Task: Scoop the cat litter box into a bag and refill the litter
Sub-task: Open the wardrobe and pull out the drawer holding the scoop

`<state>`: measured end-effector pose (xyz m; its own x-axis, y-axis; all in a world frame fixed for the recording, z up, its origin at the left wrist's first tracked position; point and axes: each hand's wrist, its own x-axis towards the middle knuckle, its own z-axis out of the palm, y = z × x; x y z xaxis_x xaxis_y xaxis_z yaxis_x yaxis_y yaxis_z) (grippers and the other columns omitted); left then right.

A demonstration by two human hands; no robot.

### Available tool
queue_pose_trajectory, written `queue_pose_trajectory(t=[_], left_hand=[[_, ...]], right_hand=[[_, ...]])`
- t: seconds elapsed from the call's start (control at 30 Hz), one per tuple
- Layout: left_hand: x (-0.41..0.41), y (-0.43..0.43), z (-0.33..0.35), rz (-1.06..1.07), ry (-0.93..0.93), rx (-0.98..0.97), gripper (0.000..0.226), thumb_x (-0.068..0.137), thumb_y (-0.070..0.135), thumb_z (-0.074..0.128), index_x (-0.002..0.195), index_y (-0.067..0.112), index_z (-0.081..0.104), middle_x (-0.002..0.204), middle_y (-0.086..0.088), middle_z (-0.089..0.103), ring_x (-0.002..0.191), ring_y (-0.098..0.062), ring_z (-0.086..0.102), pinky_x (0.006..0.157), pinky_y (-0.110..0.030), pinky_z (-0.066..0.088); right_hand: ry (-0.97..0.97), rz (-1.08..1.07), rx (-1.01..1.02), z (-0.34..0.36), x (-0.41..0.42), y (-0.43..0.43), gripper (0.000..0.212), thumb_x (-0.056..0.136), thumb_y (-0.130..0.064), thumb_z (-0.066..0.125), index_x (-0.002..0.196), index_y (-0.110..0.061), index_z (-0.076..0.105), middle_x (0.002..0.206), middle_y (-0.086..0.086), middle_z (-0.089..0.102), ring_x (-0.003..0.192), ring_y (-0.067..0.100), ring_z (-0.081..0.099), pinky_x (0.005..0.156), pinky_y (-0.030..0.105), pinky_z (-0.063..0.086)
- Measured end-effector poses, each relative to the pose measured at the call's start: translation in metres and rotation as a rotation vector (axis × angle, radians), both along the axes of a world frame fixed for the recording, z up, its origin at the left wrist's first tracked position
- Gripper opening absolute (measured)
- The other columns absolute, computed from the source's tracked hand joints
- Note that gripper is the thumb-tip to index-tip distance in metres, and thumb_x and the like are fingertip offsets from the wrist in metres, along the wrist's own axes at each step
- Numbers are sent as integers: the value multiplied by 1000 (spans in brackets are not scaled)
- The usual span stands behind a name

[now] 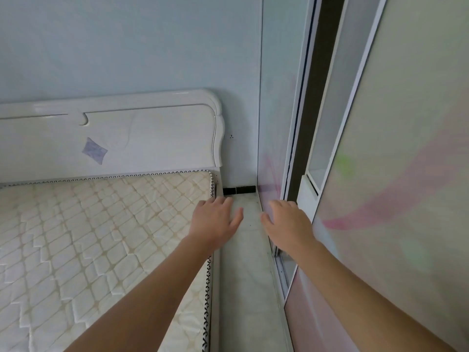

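No litter box, scoop, bag or litter shows in this view. My left hand (215, 219) reaches forward with fingers spread and relaxed, hovering over the far corner of a bare quilted mattress (88, 237). My right hand (286, 224) is stretched out beside it, fingers loosely spread, in front of the edge of a sliding wardrobe door (393, 199). Both hands hold nothing. Between them runs a narrow strip of pale floor (248, 262).
A white headboard (114, 138) stands against the pale blue wall. The sliding door's track (280, 270) runs along the floor on the right, with a dark gap (312, 110) where the wardrobe is open. A black skirting piece (239, 190) sits at the far end of the floor strip.
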<state>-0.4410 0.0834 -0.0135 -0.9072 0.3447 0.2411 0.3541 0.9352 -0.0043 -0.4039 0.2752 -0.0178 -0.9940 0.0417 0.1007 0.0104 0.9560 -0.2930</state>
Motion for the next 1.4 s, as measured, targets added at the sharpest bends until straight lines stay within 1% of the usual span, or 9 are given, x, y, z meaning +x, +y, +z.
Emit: queue_pose_trajectory(t=[0.17, 0.37, 0.57, 0.7, 0.83, 1.0, 1.17, 1.27, 1.4], left_hand=[[-74, 35, -3, -134, -27, -24, 66, 90, 59, 8, 104, 20, 59, 100, 1, 65, 97, -25, 61, 86, -38, 43], [-153, 81, -27, -420, -49, -122, 72, 94, 60, 4, 123, 23, 58, 115, 1, 66, 106, -21, 61, 94, -39, 44], [-236, 130, -42, -659, -100, -127, 61, 102, 56, 17, 135, 21, 53, 132, -2, 62, 120, -22, 58, 105, -41, 43], [-270, 152, -48, -802, -100, -127, 51, 103, 50, 23, 128, 21, 57, 123, 0, 65, 111, -20, 61, 100, -38, 43], [-284, 170, -56, -891, -135, -130, 50, 102, 51, 24, 125, 22, 58, 118, 2, 65, 106, -18, 61, 97, -35, 43], [-282, 188, -72, -995, -216, -107, 51, 103, 51, 29, 136, 21, 54, 127, 0, 62, 115, -21, 58, 99, -37, 47], [-288, 211, -82, -1123, -231, -109, 51, 103, 50, 32, 141, 22, 50, 140, 0, 57, 126, -22, 54, 104, -40, 46], [-299, 234, -89, -1209, -233, -119, 52, 103, 49, 34, 143, 20, 48, 147, -3, 51, 132, -24, 50, 109, -41, 43], [-320, 267, -104, -1376, -216, -139, 53, 102, 50, 37, 146, 22, 45, 154, -4, 44, 140, -24, 42, 112, -44, 40]], right_hand=[[13, -101, 18, -5, -35, 27, 33, 99, -45, 37, 102, -17, 56, 100, -1, 60, 98, 20, 52, 81, 35, 45], [3, -237, 130, -14, -74, 50, 37, 99, -46, 36, 113, -19, 57, 115, -1, 62, 109, 21, 53, 89, 36, 43], [-13, -412, 152, -23, -118, 48, 45, 101, -50, 36, 131, -21, 53, 133, -1, 58, 123, 20, 50, 105, 36, 42], [-57, -506, 192, -19, -138, 42, 47, 101, -51, 36, 134, -21, 52, 137, 0, 57, 127, 20, 49, 112, 38, 35], [-135, -566, 236, -19, -143, 45, 52, 102, -54, 33, 137, -21, 49, 144, 1, 52, 135, 23, 44, 119, 43, 24], [-134, -596, 295, -28, -138, 49, 49, 102, -50, 32, 134, -19, 53, 137, 2, 57, 128, 22, 47, 115, 38, 28], [-106, -719, 255, -28, -148, 48, 47, 100, -47, 39, 134, -17, 55, 136, 4, 57, 130, 24, 47, 115, 40, 30], [-63, -822, 271, -34, -154, 49, 42, 95, -45, 47, 119, -16, 66, 120, 5, 67, 117, 26, 57, 106, 42, 42], [8, -1015, 240, -45, -169, 49, 48, 88, -45, 39, 105, -15, 72, 106, 4, 71, 103, 26, 65, 97, 42, 51]])
